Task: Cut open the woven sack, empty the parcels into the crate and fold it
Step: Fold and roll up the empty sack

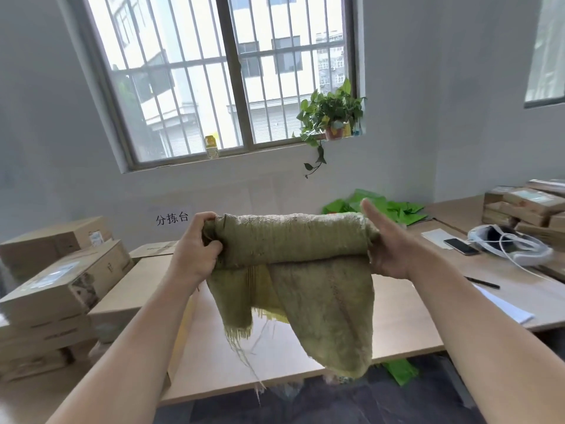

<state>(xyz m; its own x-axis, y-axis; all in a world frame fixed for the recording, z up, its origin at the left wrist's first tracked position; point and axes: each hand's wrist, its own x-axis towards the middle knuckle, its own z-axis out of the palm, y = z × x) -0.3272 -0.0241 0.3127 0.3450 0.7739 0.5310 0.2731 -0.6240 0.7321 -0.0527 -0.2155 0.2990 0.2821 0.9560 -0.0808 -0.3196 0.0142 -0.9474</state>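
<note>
Hanging above the table [397, 316], the sack [290, 237] runs left to right as a roll between both hands, loose tail drooping below. The left hand [195, 249] grips its left end; the right hand [388, 243] presses flat, fingers straight, against the right end.

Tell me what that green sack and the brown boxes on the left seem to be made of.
The sack looks like coarse woven plastic or plant fibre, matte olive green: ribbed weave shows, and frayed threads hang from its lower edge. The boxes look like matte brown cardboard, with sharp folded edges and stuck-on labels.
</note>
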